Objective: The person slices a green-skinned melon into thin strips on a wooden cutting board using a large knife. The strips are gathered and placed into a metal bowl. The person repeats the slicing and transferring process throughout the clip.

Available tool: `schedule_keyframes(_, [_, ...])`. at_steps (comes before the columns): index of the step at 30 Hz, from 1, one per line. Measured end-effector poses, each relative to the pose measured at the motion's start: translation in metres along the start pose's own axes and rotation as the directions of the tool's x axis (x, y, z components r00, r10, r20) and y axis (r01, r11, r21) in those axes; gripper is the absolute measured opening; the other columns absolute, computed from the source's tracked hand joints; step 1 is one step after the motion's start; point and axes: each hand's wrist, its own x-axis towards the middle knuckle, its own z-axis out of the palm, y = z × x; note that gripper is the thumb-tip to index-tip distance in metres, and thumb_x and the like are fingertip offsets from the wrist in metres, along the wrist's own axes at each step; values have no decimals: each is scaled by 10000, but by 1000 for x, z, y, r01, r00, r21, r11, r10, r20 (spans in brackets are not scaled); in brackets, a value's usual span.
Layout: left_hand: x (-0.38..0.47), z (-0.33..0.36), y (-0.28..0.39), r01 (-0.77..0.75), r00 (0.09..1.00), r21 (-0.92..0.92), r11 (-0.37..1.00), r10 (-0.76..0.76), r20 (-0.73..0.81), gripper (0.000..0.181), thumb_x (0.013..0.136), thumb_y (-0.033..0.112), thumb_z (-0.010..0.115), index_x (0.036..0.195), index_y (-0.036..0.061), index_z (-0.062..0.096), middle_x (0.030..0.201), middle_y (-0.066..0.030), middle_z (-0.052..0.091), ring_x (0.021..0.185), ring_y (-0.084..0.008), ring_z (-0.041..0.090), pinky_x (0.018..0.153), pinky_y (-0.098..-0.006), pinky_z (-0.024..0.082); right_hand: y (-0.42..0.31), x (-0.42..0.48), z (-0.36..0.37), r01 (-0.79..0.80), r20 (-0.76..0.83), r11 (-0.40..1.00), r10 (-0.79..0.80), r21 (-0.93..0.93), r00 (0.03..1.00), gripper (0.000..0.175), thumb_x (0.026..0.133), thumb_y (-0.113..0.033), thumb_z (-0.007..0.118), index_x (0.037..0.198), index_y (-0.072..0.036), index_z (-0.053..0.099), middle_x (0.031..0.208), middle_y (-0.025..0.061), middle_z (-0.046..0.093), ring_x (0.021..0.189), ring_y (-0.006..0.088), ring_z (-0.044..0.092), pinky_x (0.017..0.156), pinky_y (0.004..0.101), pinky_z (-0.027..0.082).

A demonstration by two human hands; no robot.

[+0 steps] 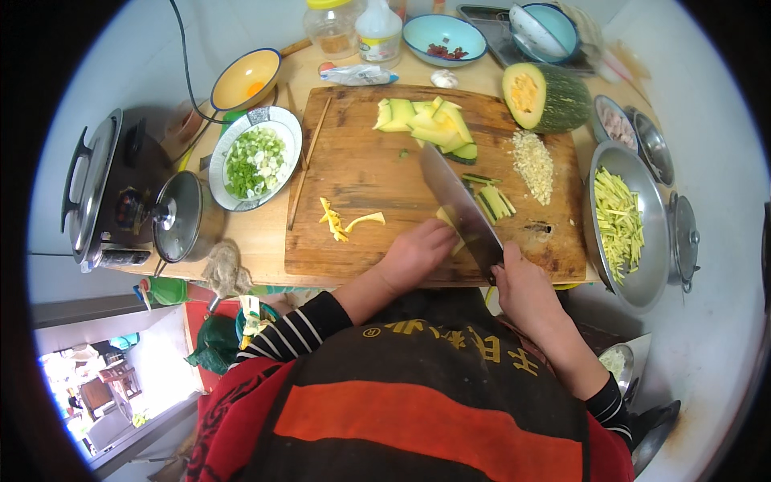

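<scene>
My right hand grips the handle of a broad cleaver, its blade slanting up and left across the wooden cutting board. With bent fingers, my left hand holds a squash slice against the board, close beside the blade. To the blade's right lie cut squash strips with dark green skin. Beyond the blade's tip is a pile of flat squash slices. Chopped garlic is heaped at the board's right. Yellow trimmings lie on its left half.
At right stands a steel bowl of squash strips; behind it rests a halved green squash. Left are a bowl of chopped scallions, a lidded pot and an electric cooker. A chopstick lies on the board's left edge.
</scene>
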Motion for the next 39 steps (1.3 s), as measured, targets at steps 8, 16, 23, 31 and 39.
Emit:
schedule_keyframes(8, [-2, 1, 1, 18, 999, 5, 1000, -18, 26, 372, 701, 76, 609, 1068, 32, 657, 1072, -80, 624, 990, -256, 601, 810, -332, 540, -10, -26, -13, -6, 77, 989, 18, -146, 997, 197, 840, -10, 532, 990, -24, 406, 873, 242, 619, 727, 459, 628, 626, 545, 501])
schedule_keyframes(16, [1, 0, 3, 27, 998, 20, 999, -28, 65, 374, 707, 66, 605, 1074, 22, 657, 1076, -79, 624, 972, -254, 599, 805, -322, 536, -1, -9, 2, -22, 58, 998, 26, -61, 998, 206, 940, -128, 538, 1012, 4, 397, 794, 299, 621, 752, 503, 605, 659, 575, 466])
schedule_keyframes(23, [-1, 0, 1, -16, 1000, -15, 1000, 16, 16, 364, 706, 71, 606, 1063, 25, 660, 1093, -80, 628, 1000, -256, 599, 818, -323, 536, -4, -14, -8, -10, 44, 997, 13, -73, 999, 164, 933, -110, 522, 985, -13, 400, 857, 252, 627, 725, 480, 618, 654, 550, 498])
schedule_keyframes(31, [-3, 2, 1, -12, 998, -8, 1000, 12, 57, 375, 702, 80, 610, 1070, 25, 661, 1075, -79, 624, 983, -254, 592, 816, -328, 534, -5, -26, -9, -32, 97, 996, 40, -89, 994, 220, 939, -129, 542, 1010, 0, 378, 732, 294, 613, 715, 504, 599, 630, 587, 462])
schedule_keyframes(39, [-4, 2, 1, -55, 998, -35, 998, 55, 9, 385, 699, 57, 624, 1080, 25, 662, 1093, -88, 637, 992, -264, 612, 820, -345, 544, 8, -7, 1, 0, -2, 1000, 0, 30, 1000, 236, 936, -131, 553, 1032, 4, 385, 722, 295, 606, 712, 505, 593, 631, 582, 456])
